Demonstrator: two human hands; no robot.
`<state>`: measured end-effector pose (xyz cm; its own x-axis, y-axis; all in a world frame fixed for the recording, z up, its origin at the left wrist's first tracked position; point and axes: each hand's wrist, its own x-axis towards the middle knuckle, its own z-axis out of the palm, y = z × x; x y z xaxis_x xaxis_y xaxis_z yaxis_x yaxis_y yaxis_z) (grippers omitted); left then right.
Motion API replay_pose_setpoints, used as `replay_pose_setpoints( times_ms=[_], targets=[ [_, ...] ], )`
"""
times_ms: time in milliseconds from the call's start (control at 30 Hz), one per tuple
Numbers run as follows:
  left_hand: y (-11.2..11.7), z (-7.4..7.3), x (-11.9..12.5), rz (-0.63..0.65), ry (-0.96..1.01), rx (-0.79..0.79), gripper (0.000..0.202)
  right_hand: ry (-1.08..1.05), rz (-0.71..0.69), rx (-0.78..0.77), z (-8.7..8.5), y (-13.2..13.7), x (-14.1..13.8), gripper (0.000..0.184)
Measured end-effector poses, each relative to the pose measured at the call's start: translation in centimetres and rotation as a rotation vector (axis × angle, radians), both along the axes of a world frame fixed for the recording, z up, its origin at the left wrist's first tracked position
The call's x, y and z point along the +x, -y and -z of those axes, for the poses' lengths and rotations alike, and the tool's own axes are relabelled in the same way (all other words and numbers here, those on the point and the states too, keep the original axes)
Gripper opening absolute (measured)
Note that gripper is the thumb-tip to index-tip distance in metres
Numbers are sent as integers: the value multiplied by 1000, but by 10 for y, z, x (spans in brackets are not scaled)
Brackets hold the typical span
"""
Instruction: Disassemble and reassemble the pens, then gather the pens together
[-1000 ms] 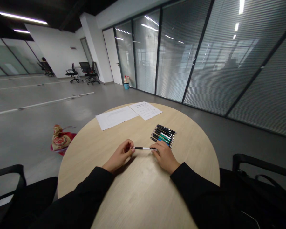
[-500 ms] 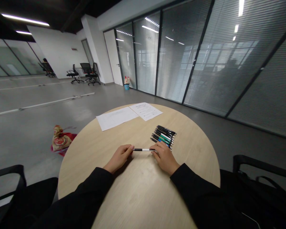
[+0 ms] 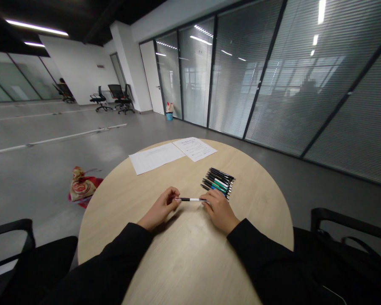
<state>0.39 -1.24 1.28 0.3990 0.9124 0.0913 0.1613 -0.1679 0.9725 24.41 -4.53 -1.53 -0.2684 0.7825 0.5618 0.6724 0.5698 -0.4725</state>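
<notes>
A wide office room with a grey floor [image 3: 51, 156] stretches across the upper part of the frame, with a glass partition with slatted blinds [image 3: 273, 76] along the upper right and black office chairs [image 3: 120, 96] far off at the upper left. A red-and-gold bag [image 3: 81, 185] lies on the floor left of the round wooden surface [image 3: 257, 216], which fills the lower middle.

Near the surface's far edge lie two sheets of paper [image 3: 174, 154], side by side and slightly overlapping. Below them and to the right, a tight bundle of pens [image 3: 217, 182] lies at a slant, its barrels black, white, green and blue.

At the centre, the left hand [image 3: 160, 207] and the right hand [image 3: 219, 211] face each other, fingers curled, both grasping one black-and-white pen [image 3: 190, 199] by its ends, level and crosswise. The right hand sits just beside the bundle.
</notes>
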Motion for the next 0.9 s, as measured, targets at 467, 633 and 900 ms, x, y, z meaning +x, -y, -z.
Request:
replay_pose_setpoints(
  times_ms=[467, 633, 900],
  targets=[
    [1, -3, 0, -36, -202, -63, 53, 62, 23, 47, -6, 3, -2, 15],
    [-2, 3, -1, -50, -119, -73, 49, 117, 15, 33, -9, 3, -1, 17],
    [-3, -2, -2, -69, 19, -84, 38, 124, -33, -24, -6, 3, -1, 18]
  ],
)
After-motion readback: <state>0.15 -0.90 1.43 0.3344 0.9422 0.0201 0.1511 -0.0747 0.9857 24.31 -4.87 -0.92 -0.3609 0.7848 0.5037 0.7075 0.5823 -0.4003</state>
